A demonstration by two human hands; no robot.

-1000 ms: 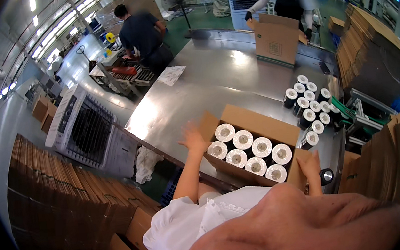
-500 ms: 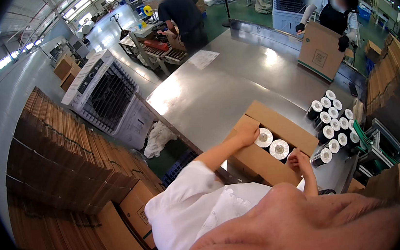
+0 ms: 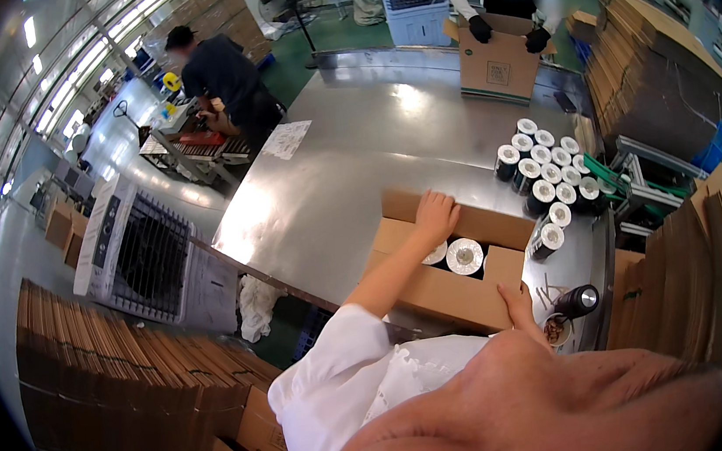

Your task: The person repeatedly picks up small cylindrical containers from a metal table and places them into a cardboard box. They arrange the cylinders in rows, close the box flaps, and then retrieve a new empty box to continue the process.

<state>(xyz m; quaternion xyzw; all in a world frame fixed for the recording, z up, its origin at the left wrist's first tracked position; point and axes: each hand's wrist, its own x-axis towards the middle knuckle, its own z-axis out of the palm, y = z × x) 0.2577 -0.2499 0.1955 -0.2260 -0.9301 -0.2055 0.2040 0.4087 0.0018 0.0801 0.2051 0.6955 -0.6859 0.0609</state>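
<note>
An open brown cardboard box [image 3: 431, 301] lies in front of me on the metal table. White-topped dark cylinders [image 3: 465, 256] stand inside it; my left forearm and the flaps hide part of its contents. My left hand [image 3: 437, 214] reaches across the opening, its fingers closed over the top edge of the far flap. At the near right corner my right hand [image 3: 517, 304] grips the cardboard, with the thumb on the upper side and the other fingers mostly hidden.
More white-topped cylinders [image 3: 551, 172] stand grouped right of the box. A dark bottle [image 3: 577, 301] and a cup of brown bits [image 3: 557, 328] are near my right hand. Across the metal table [image 3: 353, 151], a gloved co-worker holds another carton [image 3: 494, 66]. Flattened cartons [image 3: 120, 356] are stacked at left.
My left hand has moved from the box's left end to its far flap. My right hand has shifted from the opening's right end to the near right corner. The view has turned right.
</note>
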